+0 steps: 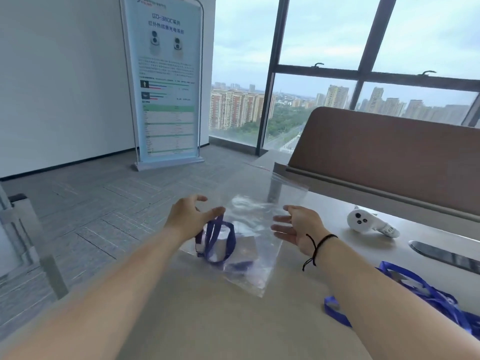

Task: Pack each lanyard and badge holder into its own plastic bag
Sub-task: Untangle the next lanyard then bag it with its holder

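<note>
A clear plastic zip bag (262,203) sits tilted over the beige table (207,320), with its lower corner on the tabletop. A blue lanyard (219,242) loops at the bag's left side. A clear badge holder (244,249) shows faintly through the plastic. My left hand (189,216) pinches the top of the lanyard loop between thumb and fingers. On the bag's right side my right hand (296,227) has its fingers spread, their tips blurred behind the plastic. I cannot tell how much of the lanyard is inside the bag.
A pile of blue lanyards (426,294) lies at the right near my right forearm. A white handheld device (363,222) and a dark cable slot (446,255) sit farther right. A brown desk partition (389,157) stands behind them. The table edge runs along the left, with the floor beyond.
</note>
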